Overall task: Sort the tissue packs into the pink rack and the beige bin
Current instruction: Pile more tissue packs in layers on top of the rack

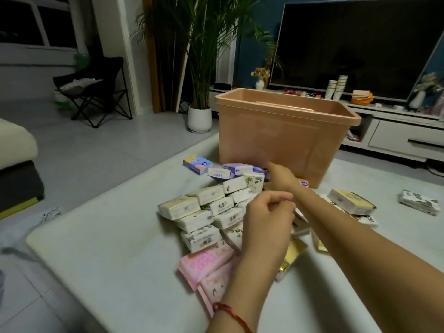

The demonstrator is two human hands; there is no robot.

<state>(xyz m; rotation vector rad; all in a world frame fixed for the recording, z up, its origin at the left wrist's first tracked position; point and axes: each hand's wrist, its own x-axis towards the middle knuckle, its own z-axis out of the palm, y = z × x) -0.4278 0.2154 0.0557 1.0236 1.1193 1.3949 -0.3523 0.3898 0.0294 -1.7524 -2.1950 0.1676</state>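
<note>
A heap of tissue packs [206, 212] lies mid-table: white ones, pink ones [204, 260] nearest me, purple ones [236, 168] at the back. The beige bin [276, 135] stands just behind the heap, and its inside is hidden from here. My right hand [282, 180] reaches across to the packs at the bin's foot, thumb and fingers against a white printed pack [253, 180]. Whether it grips the pack does not show. My left hand [266, 219], with a red string on the wrist, hovers over the heap with loosely curled fingers and holds nothing. No pink rack is in view.
More packs lie to the right: a cream one [350, 203] and a white printed one [419, 204]. A blue pack [197, 163] sits apart at the back left. Beyond the table [120, 236] are a TV stand with paper cups [337, 87], a potted palm [199, 116] and a folding chair [96, 92].
</note>
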